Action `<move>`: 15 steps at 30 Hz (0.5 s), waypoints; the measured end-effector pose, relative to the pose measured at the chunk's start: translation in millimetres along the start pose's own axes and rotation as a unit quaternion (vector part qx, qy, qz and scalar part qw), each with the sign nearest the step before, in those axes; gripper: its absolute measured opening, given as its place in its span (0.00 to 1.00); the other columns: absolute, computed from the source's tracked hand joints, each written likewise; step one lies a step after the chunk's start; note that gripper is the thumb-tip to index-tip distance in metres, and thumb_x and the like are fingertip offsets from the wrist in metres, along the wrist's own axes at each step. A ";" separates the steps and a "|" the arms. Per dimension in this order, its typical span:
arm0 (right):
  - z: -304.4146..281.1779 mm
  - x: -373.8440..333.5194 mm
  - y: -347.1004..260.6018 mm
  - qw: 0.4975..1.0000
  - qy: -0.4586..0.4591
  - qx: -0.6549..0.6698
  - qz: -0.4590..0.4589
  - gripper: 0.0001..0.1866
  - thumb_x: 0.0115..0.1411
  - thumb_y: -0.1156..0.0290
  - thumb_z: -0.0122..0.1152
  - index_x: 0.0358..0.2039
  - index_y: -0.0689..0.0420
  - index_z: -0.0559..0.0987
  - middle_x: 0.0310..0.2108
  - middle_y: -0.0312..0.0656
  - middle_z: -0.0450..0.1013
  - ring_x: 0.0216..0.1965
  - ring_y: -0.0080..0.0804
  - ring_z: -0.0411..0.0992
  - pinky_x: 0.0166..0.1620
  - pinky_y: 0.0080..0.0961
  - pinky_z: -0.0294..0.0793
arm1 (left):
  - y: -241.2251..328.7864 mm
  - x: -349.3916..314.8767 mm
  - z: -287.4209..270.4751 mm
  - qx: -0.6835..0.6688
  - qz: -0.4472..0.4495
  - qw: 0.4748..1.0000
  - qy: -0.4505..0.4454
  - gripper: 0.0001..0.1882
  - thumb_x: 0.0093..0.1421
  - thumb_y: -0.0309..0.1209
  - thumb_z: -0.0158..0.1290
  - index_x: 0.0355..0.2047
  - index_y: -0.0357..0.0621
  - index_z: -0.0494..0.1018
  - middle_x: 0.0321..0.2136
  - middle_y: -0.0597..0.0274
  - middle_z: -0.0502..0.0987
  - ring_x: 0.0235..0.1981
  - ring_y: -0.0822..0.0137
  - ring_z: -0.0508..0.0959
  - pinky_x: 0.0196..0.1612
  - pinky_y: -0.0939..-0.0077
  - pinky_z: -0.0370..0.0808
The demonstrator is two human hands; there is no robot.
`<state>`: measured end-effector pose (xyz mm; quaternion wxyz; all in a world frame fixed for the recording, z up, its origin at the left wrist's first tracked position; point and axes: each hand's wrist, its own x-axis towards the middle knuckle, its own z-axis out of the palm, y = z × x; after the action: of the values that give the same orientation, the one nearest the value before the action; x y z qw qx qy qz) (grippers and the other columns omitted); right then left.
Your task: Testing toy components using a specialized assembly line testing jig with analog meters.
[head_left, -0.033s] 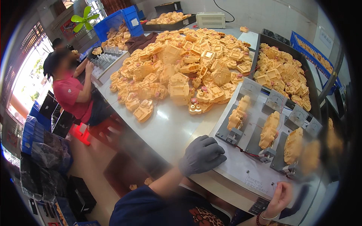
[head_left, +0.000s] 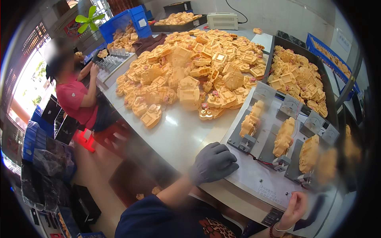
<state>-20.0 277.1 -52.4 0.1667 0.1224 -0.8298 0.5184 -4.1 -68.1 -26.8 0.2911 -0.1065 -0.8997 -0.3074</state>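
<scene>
My left hand point(head_left: 214, 162), in a grey glove, rests at the near edge of the white test board point(head_left: 248, 174) with its fingers curled together. I see nothing held in it. Bare, and with a bracelet at the wrist, my right hand point(head_left: 295, 208) is at the board's lower right, fingers bent together beside a small metal switch point(head_left: 287, 194). Whether it touches the switch is unclear. Beyond my hands, tan plastic housings sit on grey fixtures: one on the left point(head_left: 251, 119), one in the middle point(head_left: 283, 137), one on the right point(head_left: 308, 154). Clear-cased dial meters point(head_left: 289, 106) stand behind them.
A large heap of tan housings point(head_left: 188, 91) with thin red wires covers the table. A black tray point(head_left: 332, 99) of more housings stands behind the meters, a blue crate point(head_left: 313, 41) beyond it. At left, a person in a pink shirt point(head_left: 73, 95) works at a rack.
</scene>
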 end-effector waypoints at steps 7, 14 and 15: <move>-4.9 -2.3 21.4 1.000 0.021 -0.001 -0.017 0.06 0.67 0.75 0.50 0.37 0.65 0.74 0.34 0.37 0.70 0.35 0.21 0.66 0.40 0.16 0.65 | 1.2 1.0 3.7 -0.059 0.008 0.998 0.025 0.09 0.48 0.33 0.64 0.24 0.49 0.73 0.24 0.63 0.72 0.28 0.57 0.74 0.32 0.65 0.72; 6.8 8.6 -28.0 0.993 0.046 -0.065 -0.087 0.10 0.63 0.71 0.58 0.30 0.65 0.78 0.25 0.39 0.74 0.22 0.23 0.66 0.27 0.17 0.66 | -5.0 -4.0 2.9 -0.069 0.016 0.997 0.035 0.10 0.48 0.33 0.64 0.24 0.48 0.72 0.25 0.62 0.72 0.28 0.56 0.73 0.32 0.63 0.72; 6.3 9.8 -28.3 0.993 0.044 -0.066 -0.089 0.10 0.63 0.71 0.58 0.30 0.65 0.78 0.25 0.39 0.74 0.22 0.23 0.66 0.27 0.17 0.66 | -5.1 -3.9 3.1 -0.070 0.014 0.997 0.038 0.10 0.48 0.33 0.64 0.24 0.48 0.72 0.25 0.62 0.72 0.28 0.56 0.73 0.32 0.63 0.72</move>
<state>-19.3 258.8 -27.8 0.2560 0.1618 -0.8399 0.4504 -4.3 -70.2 -33.6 0.3212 -0.1277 -0.8626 -0.3695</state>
